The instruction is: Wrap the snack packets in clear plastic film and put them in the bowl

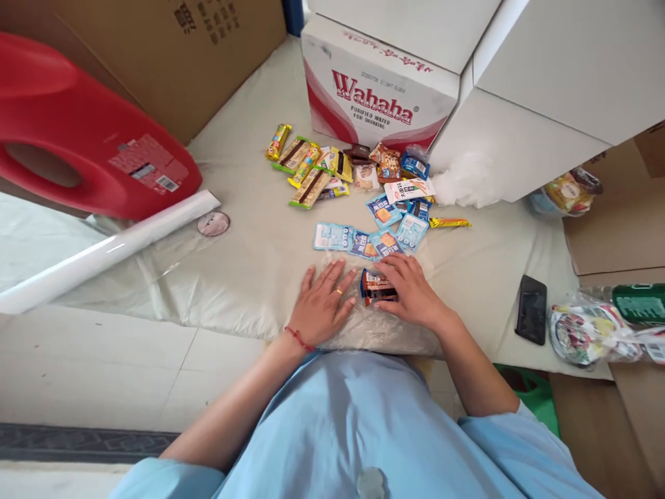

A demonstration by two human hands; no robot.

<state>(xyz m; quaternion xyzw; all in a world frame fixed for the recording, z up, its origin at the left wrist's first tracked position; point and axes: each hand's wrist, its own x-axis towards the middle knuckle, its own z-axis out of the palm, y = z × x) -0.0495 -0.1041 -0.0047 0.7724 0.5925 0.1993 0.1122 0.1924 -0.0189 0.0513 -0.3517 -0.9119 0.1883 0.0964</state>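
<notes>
Packet [375, 287] sits on clear plastic [384, 334], right hand [415, 292] holding it between thumb and fingers, left hand [323, 305] flat, fingers spread, just beside. Step looks like handling the packet; next move likely calls for a steady pinch, clear of the blue sachets [333, 236] just beyond.

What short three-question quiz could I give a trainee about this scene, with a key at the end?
1. Multiple choice: which hand covers part of the brown-and-blue snack packet? A) Left B) Right C) Neither
2. True or false: the black smartphone lies to the right of that packet.
3. Fill in the blank: the brand name in large letters on the purified-water carton is ____.

Key:
1. B, the right hand
2. True
3. Wahaha
</notes>
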